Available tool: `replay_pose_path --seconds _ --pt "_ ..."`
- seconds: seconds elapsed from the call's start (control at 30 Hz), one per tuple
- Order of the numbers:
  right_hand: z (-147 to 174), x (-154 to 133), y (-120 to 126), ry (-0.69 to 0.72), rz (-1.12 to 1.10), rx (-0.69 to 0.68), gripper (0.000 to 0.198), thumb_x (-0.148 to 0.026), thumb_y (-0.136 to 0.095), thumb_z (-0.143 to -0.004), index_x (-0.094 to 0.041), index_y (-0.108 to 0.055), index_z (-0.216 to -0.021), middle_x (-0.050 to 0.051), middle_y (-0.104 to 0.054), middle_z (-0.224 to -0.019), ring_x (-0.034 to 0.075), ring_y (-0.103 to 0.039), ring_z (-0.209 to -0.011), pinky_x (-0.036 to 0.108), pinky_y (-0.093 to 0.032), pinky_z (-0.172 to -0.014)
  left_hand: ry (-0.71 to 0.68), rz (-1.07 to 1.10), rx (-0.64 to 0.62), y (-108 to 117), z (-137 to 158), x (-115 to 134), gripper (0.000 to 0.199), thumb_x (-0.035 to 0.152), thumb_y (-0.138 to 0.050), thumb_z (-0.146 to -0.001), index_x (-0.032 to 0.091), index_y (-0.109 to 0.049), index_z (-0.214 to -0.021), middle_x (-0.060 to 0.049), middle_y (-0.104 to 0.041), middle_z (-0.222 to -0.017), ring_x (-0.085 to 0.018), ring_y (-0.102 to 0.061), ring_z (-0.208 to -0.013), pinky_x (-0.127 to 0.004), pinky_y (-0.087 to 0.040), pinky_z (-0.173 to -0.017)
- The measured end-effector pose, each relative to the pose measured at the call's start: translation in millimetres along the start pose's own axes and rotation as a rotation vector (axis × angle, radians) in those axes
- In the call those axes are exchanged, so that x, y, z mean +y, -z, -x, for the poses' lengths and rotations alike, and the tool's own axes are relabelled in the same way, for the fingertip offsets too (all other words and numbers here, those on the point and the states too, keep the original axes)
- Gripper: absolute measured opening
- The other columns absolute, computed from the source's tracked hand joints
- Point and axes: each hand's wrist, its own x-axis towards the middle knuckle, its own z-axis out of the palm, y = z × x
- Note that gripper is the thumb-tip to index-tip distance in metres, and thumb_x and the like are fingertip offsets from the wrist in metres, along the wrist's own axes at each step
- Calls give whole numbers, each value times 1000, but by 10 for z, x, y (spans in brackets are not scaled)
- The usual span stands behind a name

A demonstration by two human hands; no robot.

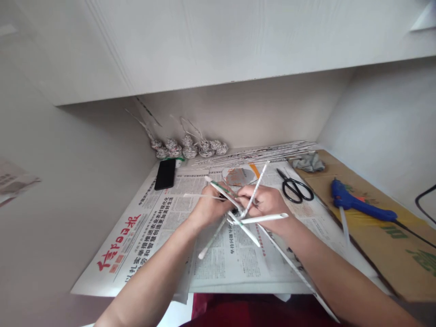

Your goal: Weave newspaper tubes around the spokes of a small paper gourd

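Note:
Between my hands is a small weaving of rolled newspaper tubes (252, 220), its loose ends sticking out in several directions. My left hand (214, 205) is closed around the left side of the weaving, near its middle. My right hand (267, 200) has its fingers pinched at the upper right of it, among the crossing tubes. Exactly what lies under the fingertips is partly hidden. One long newspaper tube (293, 265) runs from the weaving down under my right forearm toward the table's front edge.
Newspaper sheets (163, 247) cover the table. A phone (165, 174) lies at left, with woven gourd shapes (190, 147) behind it. Paper tubes (259, 153) lie along the back. Black scissors (295, 188), a grey cloth (309, 162) and a blue glue gun (361, 204) on cardboard (384, 268) are at right.

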Motion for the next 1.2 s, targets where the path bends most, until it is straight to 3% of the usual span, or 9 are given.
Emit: replay_pose_path --seconds 0.2,0.33,0.4,0.53,0.8,1.03,1.2 --pt "-5 -36 -26 146 53 42 16 -19 -56 -84 -23 -70 -77 0 -63 -68 13 -56 -65 23 -41 -63 -54 -59 4 -24 -3 45 11 14 -69 -68 15 -60 -61 0 -57 -64 -10 -52 -62 -22 -40 -57" --pt "-11 -6 -6 -51 -89 51 11 -31 -61 -84 -24 -66 -91 -1 -67 -77 11 -56 -59 22 -40 -57 -56 14 6 16 -12 66 11 14 -68 -69 14 -60 -62 0 -57 -64 -10 -51 -61 -21 -39 -57" --pt "-13 20 30 -113 -99 -5 12 -34 -61 -84 -23 -63 -88 -2 -66 -73 12 -55 -58 22 -38 -54 -46 35 16 40 -19 74 12 17 -70 -69 14 -60 -62 0 -58 -64 -10 -52 -62 -22 -40 -59" --pt "-20 56 87 -118 7 -76 15 -28 -54 -86 -22 -60 -74 -3 -61 -63 13 -54 -58 23 -35 -55 26 129 3 58 -41 59 16 23 -72 -70 13 -62 -64 -1 -60 -63 -11 -53 -60 -23 -41 -58" --pt "-38 42 137 -170 116 -127 14 -26 -51 -88 -23 -61 -80 0 -68 -75 16 -61 -68 25 -37 -61 87 228 10 45 -57 31 17 21 -74 -63 13 -60 -62 1 -59 -62 -9 -51 -58 -21 -40 -56" --pt "-45 40 214 -80 55 -133 12 -21 -51 -88 -23 -63 -89 -1 -66 -76 13 -58 -64 25 -40 -60 26 193 109 58 -92 -52 10 15 -67 -65 14 -57 -61 1 -58 -62 -10 -51 -59 -21 -40 -57" --pt "-57 87 198 90 66 -114 29 -14 -63 -80 -25 -63 -107 3 -67 -107 19 -61 -100 31 -45 -85 45 212 156 80 -115 -130 7 14 -64 -65 15 -58 -63 2 -57 -60 -9 -49 -56 -20 -39 -56"
